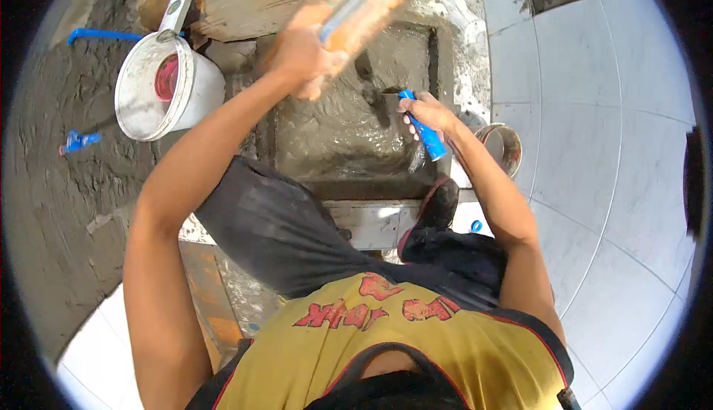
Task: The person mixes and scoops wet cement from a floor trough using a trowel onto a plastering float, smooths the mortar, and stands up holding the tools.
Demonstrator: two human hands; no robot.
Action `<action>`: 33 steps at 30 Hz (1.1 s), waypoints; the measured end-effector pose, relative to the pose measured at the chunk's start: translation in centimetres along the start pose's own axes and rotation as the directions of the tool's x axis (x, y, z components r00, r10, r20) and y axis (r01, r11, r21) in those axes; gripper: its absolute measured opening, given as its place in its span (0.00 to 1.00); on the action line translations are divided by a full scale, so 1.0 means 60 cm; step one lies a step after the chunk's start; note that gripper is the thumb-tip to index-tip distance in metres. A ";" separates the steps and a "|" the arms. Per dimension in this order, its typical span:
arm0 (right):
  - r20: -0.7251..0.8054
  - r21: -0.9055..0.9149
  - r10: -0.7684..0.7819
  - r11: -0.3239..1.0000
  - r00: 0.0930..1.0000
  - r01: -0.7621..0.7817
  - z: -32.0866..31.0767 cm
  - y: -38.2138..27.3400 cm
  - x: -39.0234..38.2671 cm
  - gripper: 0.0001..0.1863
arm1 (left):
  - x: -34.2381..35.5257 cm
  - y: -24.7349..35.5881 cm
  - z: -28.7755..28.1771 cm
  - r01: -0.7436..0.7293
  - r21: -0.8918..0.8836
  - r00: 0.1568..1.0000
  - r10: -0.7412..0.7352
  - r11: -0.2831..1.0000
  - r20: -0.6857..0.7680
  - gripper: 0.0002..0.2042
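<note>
My left hand (pixel 303 62) is closed on a flat orange-brown float (pixel 368 12), smeared by motion, with a grey-blue strip along it. It is raised over the far side of a square bed of wet grey mortar (pixel 327 135). At the bed's right edge, my right hand (pixel 431 116) wraps round a short blue pipe (pixel 429 141). The pipe slants, its far end beside a dark hollow in the mortar; I cannot tell whether it touches.
A white bucket (pixel 206 87) with something pink inside stands left of the bed. A grey bar with holes (pixel 178 5) reaches its rim. Farther left are a blue fitting (pixel 79 141) and a blue pipe (pixel 104 35). A small tub (pixel 511 142) sits by pale tiles (pixel 572 150).
</note>
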State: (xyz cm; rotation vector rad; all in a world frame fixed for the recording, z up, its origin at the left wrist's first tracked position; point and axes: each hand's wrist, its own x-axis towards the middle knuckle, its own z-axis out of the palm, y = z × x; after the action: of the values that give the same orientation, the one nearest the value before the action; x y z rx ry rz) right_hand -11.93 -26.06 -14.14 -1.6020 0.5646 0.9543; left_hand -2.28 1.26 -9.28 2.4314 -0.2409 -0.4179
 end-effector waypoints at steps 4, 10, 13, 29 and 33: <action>0.051 0.224 -0.126 0.968 0.991 0.111 0.037 -0.035 -0.010 0.07 | 0.006 -0.020 0.064 -0.080 0.167 0.996 0.073 0.983 0.044 0.23; 0.068 0.342 -0.139 0.933 0.988 0.108 0.078 -0.040 -0.048 0.06 | 0.002 -0.031 0.111 -0.091 0.195 0.980 0.053 0.976 0.192 0.21; 0.085 0.311 -0.107 0.947 0.991 0.076 0.082 -0.026 -0.073 0.07 | 0.002 -0.046 0.110 -0.087 0.262 0.986 0.046 0.961 0.159 0.20; 0.102 -0.988 -0.493 0.049 0.864 0.145 0.010 0.017 -0.044 0.12 | 0.017 -0.056 0.083 -0.071 0.255 0.993 0.045 0.964 0.106 0.31; 0.131 -0.986 -0.573 0.013 0.809 0.169 0.020 0.002 -0.040 0.15 | -0.005 -0.037 0.107 -0.145 0.184 0.989 0.138 0.972 0.049 0.28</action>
State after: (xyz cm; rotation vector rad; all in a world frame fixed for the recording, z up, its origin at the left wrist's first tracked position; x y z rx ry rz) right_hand -13.71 -25.27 -12.29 -2.9937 -0.5924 0.5631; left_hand -4.68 -0.64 -15.33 2.5705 -0.4863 -0.3905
